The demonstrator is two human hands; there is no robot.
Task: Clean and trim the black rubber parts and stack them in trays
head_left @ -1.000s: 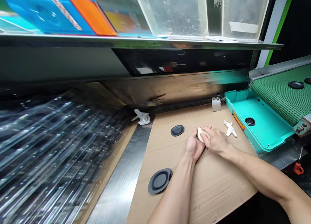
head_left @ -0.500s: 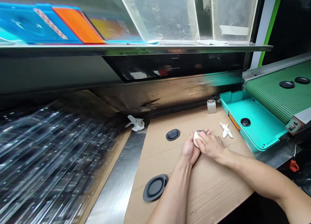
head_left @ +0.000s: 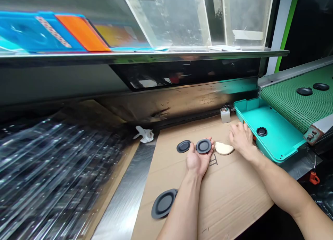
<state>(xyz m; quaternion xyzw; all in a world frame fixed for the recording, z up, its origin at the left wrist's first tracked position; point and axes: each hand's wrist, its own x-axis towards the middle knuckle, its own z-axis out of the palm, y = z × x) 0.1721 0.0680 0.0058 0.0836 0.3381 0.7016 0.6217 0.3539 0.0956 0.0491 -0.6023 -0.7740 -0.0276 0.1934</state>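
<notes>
On the palm of my left hand rests a dark grey oval plastic part, its recessed face up, with the fingers curled around its edge. My right hand is just to the right, palm down with fingers bent toward the cardboard; whatever is under them is hidden. Between the hands a cream half-round pad lies on the cardboard. A second dark oval part lies left of my left hand. Another, larger-looking part lies nearer, partly behind my left forearm.
A teal tray with a round black part stands at the right, below a green conveyor belt carrying black parts. A small bottle stands at the back. Crumpled white cloth and clear plastic packaging lie left. A shelf overhangs.
The pad has left my right hand and lies on the cardboard. My right hand has moved right, over where a crumpled white cloth lay. The part in my left hand is now uncovered.
</notes>
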